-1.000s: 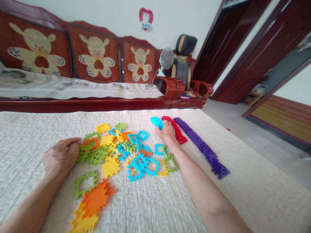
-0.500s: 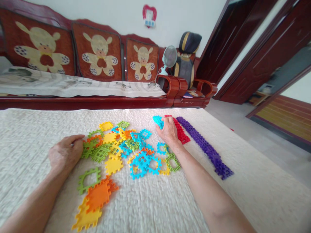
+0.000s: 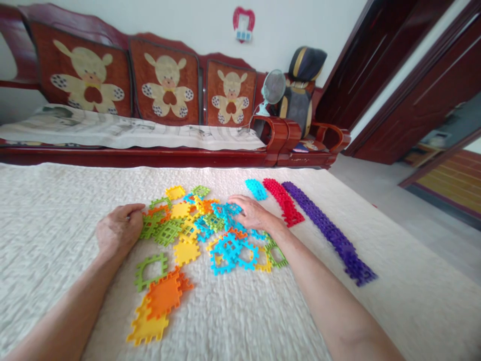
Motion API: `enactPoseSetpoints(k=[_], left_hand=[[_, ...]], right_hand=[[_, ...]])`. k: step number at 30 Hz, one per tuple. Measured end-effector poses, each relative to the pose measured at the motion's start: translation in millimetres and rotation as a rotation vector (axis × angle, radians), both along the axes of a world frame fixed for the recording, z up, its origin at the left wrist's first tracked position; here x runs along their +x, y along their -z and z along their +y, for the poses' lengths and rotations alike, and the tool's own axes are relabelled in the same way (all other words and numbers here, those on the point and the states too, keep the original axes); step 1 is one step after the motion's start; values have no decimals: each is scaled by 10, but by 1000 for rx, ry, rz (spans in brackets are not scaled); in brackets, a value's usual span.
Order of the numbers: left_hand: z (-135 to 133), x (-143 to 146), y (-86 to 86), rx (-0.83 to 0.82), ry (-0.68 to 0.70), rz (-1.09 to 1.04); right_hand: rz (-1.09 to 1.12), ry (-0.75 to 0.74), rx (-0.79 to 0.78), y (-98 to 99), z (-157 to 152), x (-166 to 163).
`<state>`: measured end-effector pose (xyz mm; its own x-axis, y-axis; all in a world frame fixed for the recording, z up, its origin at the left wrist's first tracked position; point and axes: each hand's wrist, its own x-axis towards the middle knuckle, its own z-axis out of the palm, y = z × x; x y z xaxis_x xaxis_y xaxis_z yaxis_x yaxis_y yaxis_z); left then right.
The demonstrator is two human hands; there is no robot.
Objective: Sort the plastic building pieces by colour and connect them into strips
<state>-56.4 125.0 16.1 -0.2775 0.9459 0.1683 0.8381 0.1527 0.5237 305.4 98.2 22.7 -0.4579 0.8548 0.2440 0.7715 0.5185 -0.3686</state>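
My right hand (image 3: 252,213) reaches into the pile from the right, its fingers closed on the edge of a blue interlocking tile (image 3: 234,208). Curled on the cloth, my left hand (image 3: 119,228) rests against the pile's left side, beside green lattice tiles (image 3: 167,232); whatever its fingertips hold, if anything, is hidden. Yellow, orange, green and blue tiles overlap between the hands. Right of the pile lie a short blue strip (image 3: 256,189), a red strip (image 3: 284,201) and a long purple strip (image 3: 326,228), each made of overlapping tiles.
A pale quilted cloth (image 3: 225,321) covers the table. Nearer me lie a green frame tile (image 3: 162,268), an orange tile (image 3: 164,296) and a yellow tile (image 3: 146,328). Beyond the table stands a wooden sofa (image 3: 169,156) with bear cushions and a small fan (image 3: 274,86).
My right hand has left the short blue strip and come back toward me and left, onto the pile's blue tiles. My left hand keeps its place beside the pile. The view has shifted slightly.
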Motion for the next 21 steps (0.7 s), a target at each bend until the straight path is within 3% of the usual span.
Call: enactPoseSetpoints(k=[4, 8, 13, 21], left_hand=[[36, -29, 64, 29, -4, 9], [51, -32, 81, 42, 2, 24], [43, -19, 68, 34, 3, 39], [45, -28, 58, 15, 0, 24]], right_hand=[[5, -5, 97, 32, 9, 2], [103, 168, 137, -4, 22, 12], [29, 310, -26, -81, -10, 51], [-162, 464, -88, -180, -114, -55]])
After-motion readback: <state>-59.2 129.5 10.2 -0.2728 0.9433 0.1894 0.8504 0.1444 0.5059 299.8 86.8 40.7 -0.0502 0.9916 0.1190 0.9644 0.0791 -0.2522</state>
